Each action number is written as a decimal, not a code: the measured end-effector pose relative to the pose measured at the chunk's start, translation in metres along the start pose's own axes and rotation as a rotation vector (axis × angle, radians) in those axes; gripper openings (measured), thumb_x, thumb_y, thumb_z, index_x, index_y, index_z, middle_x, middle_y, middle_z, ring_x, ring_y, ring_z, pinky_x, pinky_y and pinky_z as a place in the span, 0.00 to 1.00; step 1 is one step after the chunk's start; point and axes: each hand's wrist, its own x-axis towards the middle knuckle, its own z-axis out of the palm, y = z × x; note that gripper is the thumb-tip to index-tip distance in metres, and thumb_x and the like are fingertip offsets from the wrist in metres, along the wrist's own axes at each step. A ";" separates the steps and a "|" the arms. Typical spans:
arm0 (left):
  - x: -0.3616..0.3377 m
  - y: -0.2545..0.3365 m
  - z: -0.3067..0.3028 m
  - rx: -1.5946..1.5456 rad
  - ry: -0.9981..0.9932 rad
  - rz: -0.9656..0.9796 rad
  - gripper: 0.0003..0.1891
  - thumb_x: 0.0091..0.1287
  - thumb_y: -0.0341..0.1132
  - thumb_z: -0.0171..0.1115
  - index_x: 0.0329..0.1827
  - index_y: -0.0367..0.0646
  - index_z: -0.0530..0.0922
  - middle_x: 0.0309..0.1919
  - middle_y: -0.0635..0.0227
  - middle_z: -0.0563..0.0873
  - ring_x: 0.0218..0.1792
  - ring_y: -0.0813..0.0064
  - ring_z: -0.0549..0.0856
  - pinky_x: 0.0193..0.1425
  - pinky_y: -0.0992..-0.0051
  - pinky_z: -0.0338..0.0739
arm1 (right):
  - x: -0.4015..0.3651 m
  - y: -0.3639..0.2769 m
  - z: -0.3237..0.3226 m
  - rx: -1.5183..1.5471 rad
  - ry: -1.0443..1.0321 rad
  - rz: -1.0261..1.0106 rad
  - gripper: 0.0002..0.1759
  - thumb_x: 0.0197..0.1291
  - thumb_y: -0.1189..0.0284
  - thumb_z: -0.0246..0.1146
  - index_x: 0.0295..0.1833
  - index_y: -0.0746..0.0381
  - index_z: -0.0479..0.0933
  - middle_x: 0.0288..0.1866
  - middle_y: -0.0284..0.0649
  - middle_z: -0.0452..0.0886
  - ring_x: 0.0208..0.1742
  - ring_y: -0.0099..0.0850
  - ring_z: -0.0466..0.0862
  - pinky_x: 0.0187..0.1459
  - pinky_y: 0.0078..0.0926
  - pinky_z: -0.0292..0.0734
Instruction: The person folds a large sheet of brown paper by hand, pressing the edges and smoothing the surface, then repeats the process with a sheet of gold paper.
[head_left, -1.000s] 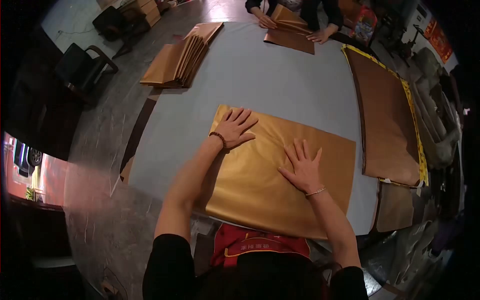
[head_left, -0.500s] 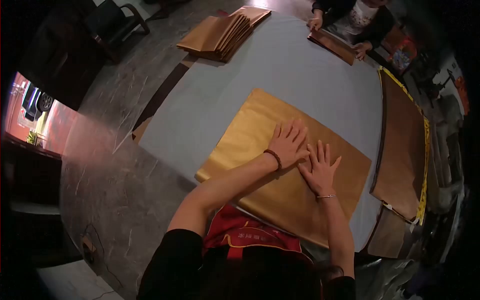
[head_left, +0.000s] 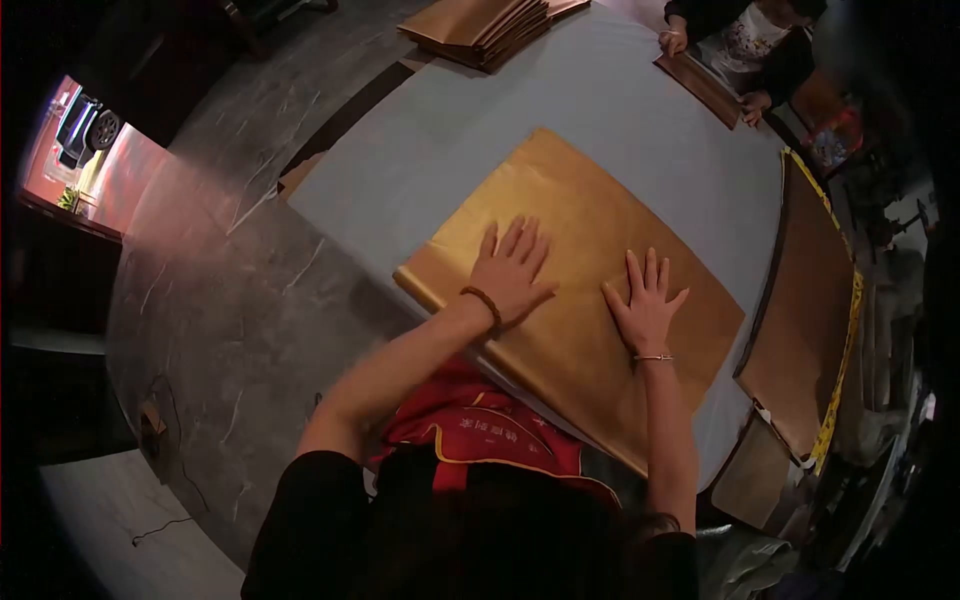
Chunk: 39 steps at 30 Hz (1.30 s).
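A large gold-brown sheet [head_left: 590, 220] lies on the pale grey table covering [head_left: 400, 170], one corner pointing away from me and its near edge close to my red apron [head_left: 490, 425]. My left hand [head_left: 510, 268] rests flat on the left part of the sheet, fingers spread, a beaded bracelet at the wrist. To its right, my right hand [head_left: 645, 305] is also spread on the sheet, with a thin bracelet. Neither hand grips anything. The sheet's left edge looks rounded, as if folded over.
A stack of folded brown sheets [head_left: 480, 30] lies at the far edge. Across the table a person [head_left: 750, 45] holds a narrow folded brown piece [head_left: 700, 88]. Brown material [head_left: 805, 310] with a yellow tape [head_left: 845, 340] lies at the right.
My left hand has slid left across the sheet, away from my right hand, which has shifted little. The hands are now farther apart. The whole view has shifted somewhat.
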 end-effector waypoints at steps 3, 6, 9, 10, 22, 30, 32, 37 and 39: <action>-0.022 0.019 0.026 -0.115 0.017 0.121 0.36 0.70 0.61 0.43 0.75 0.49 0.56 0.75 0.57 0.54 0.76 0.56 0.49 0.77 0.52 0.39 | 0.001 0.001 -0.001 0.042 -0.025 0.001 0.39 0.61 0.40 0.52 0.75 0.44 0.58 0.80 0.36 0.48 0.80 0.40 0.44 0.68 0.72 0.27; -0.045 -0.008 0.020 -0.056 0.063 -0.034 0.37 0.69 0.60 0.46 0.76 0.49 0.56 0.75 0.57 0.54 0.76 0.56 0.51 0.77 0.52 0.41 | 0.001 0.000 0.000 0.031 -0.016 0.010 0.39 0.61 0.40 0.51 0.75 0.43 0.58 0.80 0.36 0.47 0.80 0.39 0.44 0.68 0.72 0.27; -0.072 -0.046 0.014 0.056 0.175 -0.253 0.36 0.68 0.59 0.48 0.74 0.48 0.59 0.74 0.55 0.58 0.75 0.58 0.55 0.76 0.55 0.46 | 0.001 -0.003 -0.003 0.028 -0.028 0.020 0.39 0.61 0.40 0.51 0.75 0.43 0.58 0.80 0.35 0.47 0.80 0.39 0.44 0.68 0.72 0.27; -0.080 -0.056 0.017 0.069 0.212 -0.262 0.35 0.68 0.58 0.49 0.74 0.48 0.60 0.73 0.54 0.59 0.74 0.57 0.57 0.75 0.54 0.46 | 0.001 -0.002 -0.002 0.025 -0.027 0.020 0.39 0.61 0.40 0.51 0.75 0.43 0.58 0.80 0.35 0.47 0.80 0.39 0.44 0.68 0.72 0.27; -0.083 -0.023 0.007 -0.035 0.124 0.422 0.34 0.65 0.61 0.52 0.70 0.54 0.65 0.73 0.60 0.61 0.75 0.59 0.54 0.76 0.48 0.40 | 0.001 -0.003 -0.003 -0.026 -0.055 0.029 0.41 0.61 0.38 0.49 0.76 0.43 0.55 0.81 0.36 0.46 0.80 0.40 0.44 0.68 0.72 0.28; -0.095 0.047 0.040 -0.327 0.043 0.913 0.37 0.58 0.60 0.60 0.70 0.61 0.64 0.74 0.66 0.60 0.75 0.62 0.55 0.76 0.48 0.42 | 0.000 -0.001 0.001 -0.004 -0.037 0.009 0.41 0.61 0.38 0.49 0.76 0.43 0.55 0.80 0.38 0.47 0.80 0.41 0.44 0.68 0.74 0.30; -0.099 0.059 0.044 -0.235 0.033 0.949 0.36 0.59 0.58 0.60 0.71 0.61 0.63 0.73 0.66 0.60 0.75 0.62 0.55 0.76 0.48 0.43 | 0.000 -0.001 0.000 -0.001 -0.024 0.014 0.41 0.61 0.38 0.49 0.76 0.43 0.55 0.80 0.38 0.47 0.80 0.41 0.44 0.68 0.74 0.29; -0.101 0.091 0.051 -0.119 0.117 1.111 0.31 0.66 0.49 0.54 0.73 0.59 0.60 0.72 0.65 0.62 0.74 0.61 0.58 0.76 0.50 0.47 | -0.001 0.000 0.002 0.006 -0.007 -0.004 0.41 0.60 0.37 0.49 0.75 0.43 0.56 0.80 0.37 0.48 0.80 0.41 0.44 0.68 0.74 0.29; -0.102 0.102 0.050 -0.304 0.006 1.145 0.32 0.66 0.50 0.54 0.73 0.57 0.60 0.73 0.64 0.62 0.74 0.61 0.59 0.76 0.51 0.47 | 0.001 0.001 -0.002 0.006 0.001 -0.004 0.40 0.60 0.37 0.49 0.75 0.44 0.57 0.80 0.37 0.49 0.80 0.41 0.44 0.67 0.75 0.29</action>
